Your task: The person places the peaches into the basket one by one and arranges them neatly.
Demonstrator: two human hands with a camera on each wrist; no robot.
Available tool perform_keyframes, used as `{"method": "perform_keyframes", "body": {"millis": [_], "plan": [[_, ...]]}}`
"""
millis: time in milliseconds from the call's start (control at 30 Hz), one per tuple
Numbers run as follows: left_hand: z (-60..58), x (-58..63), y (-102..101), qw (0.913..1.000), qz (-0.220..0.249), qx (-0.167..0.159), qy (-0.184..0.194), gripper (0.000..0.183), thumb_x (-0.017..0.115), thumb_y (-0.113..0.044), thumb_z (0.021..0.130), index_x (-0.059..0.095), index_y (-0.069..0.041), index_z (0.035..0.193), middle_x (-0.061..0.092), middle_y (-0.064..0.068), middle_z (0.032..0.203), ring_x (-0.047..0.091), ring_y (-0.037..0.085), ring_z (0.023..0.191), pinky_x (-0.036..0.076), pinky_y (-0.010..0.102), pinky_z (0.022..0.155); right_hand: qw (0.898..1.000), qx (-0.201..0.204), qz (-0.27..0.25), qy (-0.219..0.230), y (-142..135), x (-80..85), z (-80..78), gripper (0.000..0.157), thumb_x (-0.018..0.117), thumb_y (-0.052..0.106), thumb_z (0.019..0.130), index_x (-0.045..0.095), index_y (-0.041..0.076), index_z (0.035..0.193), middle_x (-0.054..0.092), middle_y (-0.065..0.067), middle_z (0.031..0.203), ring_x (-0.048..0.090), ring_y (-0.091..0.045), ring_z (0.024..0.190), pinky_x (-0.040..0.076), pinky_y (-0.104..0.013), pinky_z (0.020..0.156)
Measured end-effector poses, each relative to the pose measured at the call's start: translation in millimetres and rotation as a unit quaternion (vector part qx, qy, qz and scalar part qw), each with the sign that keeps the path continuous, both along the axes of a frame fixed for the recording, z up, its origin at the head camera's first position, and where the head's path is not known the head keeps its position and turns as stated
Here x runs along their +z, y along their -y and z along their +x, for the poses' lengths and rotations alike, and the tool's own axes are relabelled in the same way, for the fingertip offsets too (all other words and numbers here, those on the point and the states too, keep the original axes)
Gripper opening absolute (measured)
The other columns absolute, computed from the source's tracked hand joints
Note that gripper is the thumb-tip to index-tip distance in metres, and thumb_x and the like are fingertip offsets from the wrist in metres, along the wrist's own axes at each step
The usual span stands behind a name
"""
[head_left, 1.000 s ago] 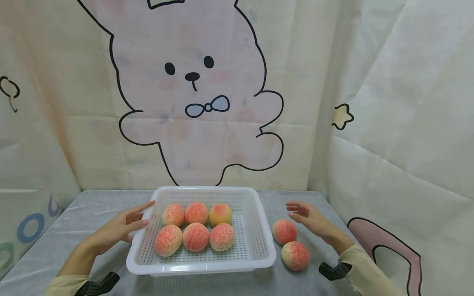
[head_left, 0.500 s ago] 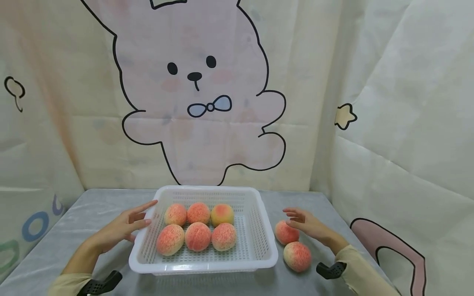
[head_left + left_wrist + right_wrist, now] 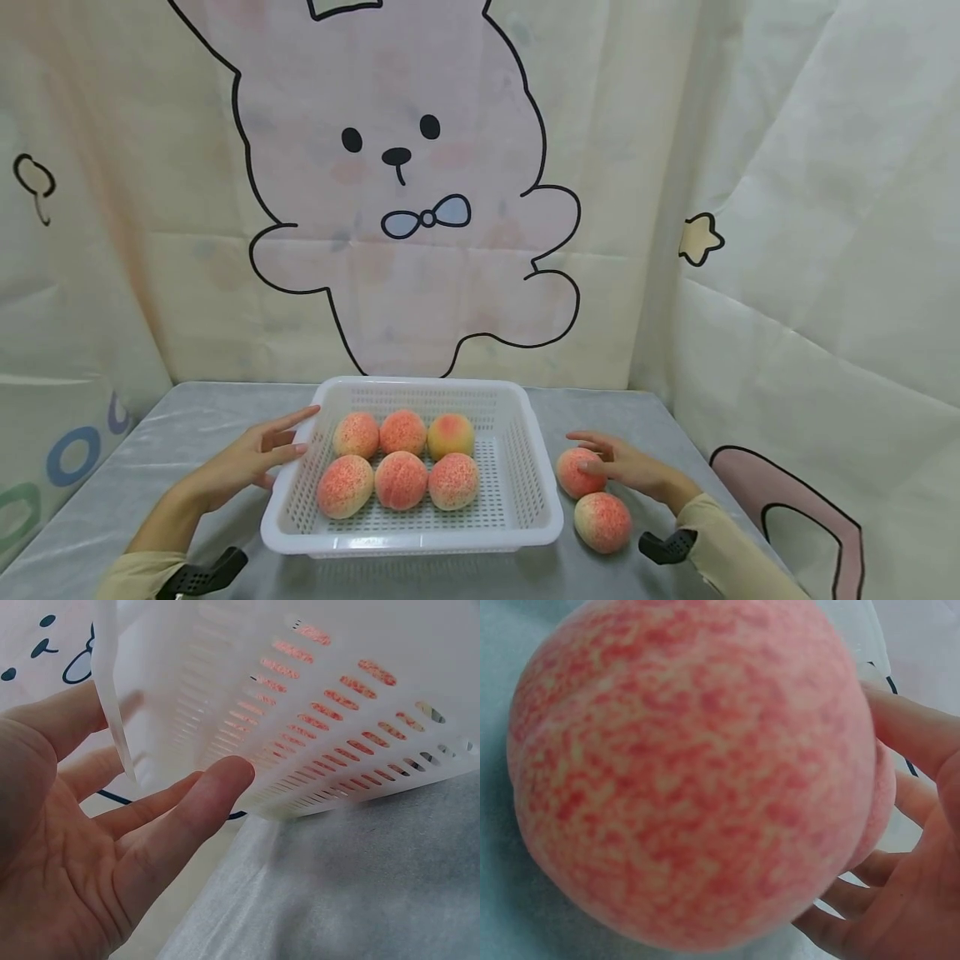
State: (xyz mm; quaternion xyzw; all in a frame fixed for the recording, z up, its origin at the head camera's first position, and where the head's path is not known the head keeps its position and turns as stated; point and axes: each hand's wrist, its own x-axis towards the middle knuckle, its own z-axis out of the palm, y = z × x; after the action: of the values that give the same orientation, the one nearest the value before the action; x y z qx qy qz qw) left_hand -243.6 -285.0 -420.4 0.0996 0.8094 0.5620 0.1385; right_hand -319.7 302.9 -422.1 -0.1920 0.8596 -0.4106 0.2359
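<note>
A white perforated plastic basket (image 3: 408,546) holds several pink-red peaches (image 3: 400,481) in two rows. My left hand (image 3: 236,467) rests at its left rim, fingers mostly straight; the left wrist view shows the fingers (image 3: 187,825) against the outer side wall. To the right of the basket lie two loose peaches. Around the farther peach (image 3: 576,472) is my right hand (image 3: 630,467), thumb over its near side and fingers along its far side. In the right wrist view the nearer peach (image 3: 697,780) fills the picture and hides most of the gripped one and the fingertips.
The table (image 3: 217,400) has a grey cloth cover. Behind it hangs a curtain (image 3: 600,333) printed with a cartoon bear, and another curtain (image 3: 825,250) stands at the right. The nearer loose peach (image 3: 602,522) lies right beside the farther one.
My right hand has come down and left onto the farther loose peach, closing in around it. The left hand stays at the basket rim. The view has shifted slightly.
</note>
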Motion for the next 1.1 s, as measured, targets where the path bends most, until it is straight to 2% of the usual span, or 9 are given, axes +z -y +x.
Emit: {"method": "perform_keyframes", "body": {"millis": [100, 167, 300, 367, 433, 733, 933, 1100], "plan": [[0.9, 0.1, 1.1, 1.0, 0.0, -0.004, -0.004, 0.074, 0.056, -0.03, 0.103, 0.015, -0.017, 0.163, 0.021, 0.035, 0.162, 0.06, 0.032, 0.124, 0.061, 0.047, 0.078, 1.0, 0.006, 0.001, 0.005, 0.4, -0.2, -1.6, 0.066, 0.056, 0.038, 0.103, 0.034, 0.011, 0.158, 0.029, -0.025, 0.163, 0.024, -0.055, 0.148, 0.028, -0.076, 0.109], [1.2, 0.2, 1.6, 1.0, 0.0, -0.007, -0.005, 0.074, 0.056, -0.029, 0.104, 0.015, -0.017, 0.163, 0.021, 0.035, 0.162, 0.06, 0.032, 0.124, 0.061, 0.047, 0.078, 1.0, 0.011, -0.002, 0.014, -0.5, -0.7, -2.8, 0.066, 0.057, 0.037, 0.102, 0.034, 0.011, 0.158, 0.029, -0.025, 0.163, 0.027, -0.054, 0.147, 0.032, -0.073, 0.109], [0.1, 0.9, 1.2, 1.0, -0.001, -0.004, -0.002, 0.073, 0.056, -0.03, 0.104, 0.016, -0.018, 0.163, 0.021, 0.034, 0.163, 0.057, 0.036, 0.128, 0.061, 0.047, 0.079, 0.999, 0.022, -0.012, 0.034, -4.0, -2.3, -5.3, 0.065, 0.06, 0.032, 0.101, 0.035, 0.009, 0.157, 0.034, -0.026, 0.16, 0.045, -0.041, 0.138, 0.049, -0.054, 0.102], [-0.8, 1.3, 0.6, 1.0, -0.003, -0.002, -0.001, 0.073, 0.056, -0.031, 0.103, 0.016, -0.019, 0.164, 0.022, 0.033, 0.163, 0.057, 0.037, 0.129, 0.061, 0.047, 0.079, 0.999, 0.026, -0.016, 0.041, -5.4, -2.8, -6.5, 0.065, 0.061, 0.03, 0.101, 0.037, 0.008, 0.156, 0.038, -0.025, 0.158, 0.051, -0.033, 0.132, 0.052, -0.044, 0.096], [-1.5, 1.7, 0.4, 1.0, -0.006, 0.001, 0.0, 0.074, 0.057, -0.031, 0.103, 0.017, -0.02, 0.164, 0.024, 0.032, 0.163, 0.057, 0.036, 0.129, 0.061, 0.047, 0.079, 0.999, 0.029, -0.017, 0.043, -6.2, -2.9, -7.2, 0.065, 0.062, 0.029, 0.1, 0.038, 0.007, 0.156, 0.043, -0.023, 0.155, 0.053, -0.028, 0.128, 0.052, -0.041, 0.094], [-1.4, 0.6, 1.3, 1.0, -0.001, -0.002, 0.004, 0.074, 0.057, -0.031, 0.103, 0.016, -0.02, 0.164, 0.024, 0.033, 0.162, 0.059, 0.032, 0.125, 0.061, 0.047, 0.079, 0.997, 0.035, -0.03, 0.065, -8.6, -5.2, -8.3, 0.067, 0.065, 0.025, 0.099, 0.036, 0.007, 0.156, 0.047, -0.021, 0.152, 0.056, -0.025, 0.125, 0.053, -0.045, 0.095], [-0.7, 0.5, 1.6, 1.0, 0.003, -0.007, 0.002, 0.074, 0.056, -0.03, 0.103, 0.015, -0.019, 0.164, 0.025, 0.033, 0.162, 0.059, 0.033, 0.125, 0.061, 0.047, 0.078, 0.998, 0.037, -0.031, 0.046, -9.2, -1.4, -8.8, 0.068, 0.065, 0.025, 0.097, 0.037, 0.006, 0.156, 0.045, -0.023, 0.153, 0.056, -0.026, 0.127, 0.054, -0.046, 0.098], [0.2, -0.7, 1.7, 0.9999, 0.009, -0.011, -0.001, 0.073, 0.055, -0.03, 0.104, 0.015, -0.019, 0.164, 0.024, 0.034, 0.162, 0.059, 0.033, 0.124, 0.061, 0.048, 0.078, 0.999, 0.022, -0.043, 0.01, -11.6, 12.4, -9.0, 0.067, 0.065, 0.022, 0.097, 0.037, 0.006, 0.156, 0.047, -0.024, 0.152, 0.058, -0.02, 0.124, 0.053, -0.044, 0.098]]}}
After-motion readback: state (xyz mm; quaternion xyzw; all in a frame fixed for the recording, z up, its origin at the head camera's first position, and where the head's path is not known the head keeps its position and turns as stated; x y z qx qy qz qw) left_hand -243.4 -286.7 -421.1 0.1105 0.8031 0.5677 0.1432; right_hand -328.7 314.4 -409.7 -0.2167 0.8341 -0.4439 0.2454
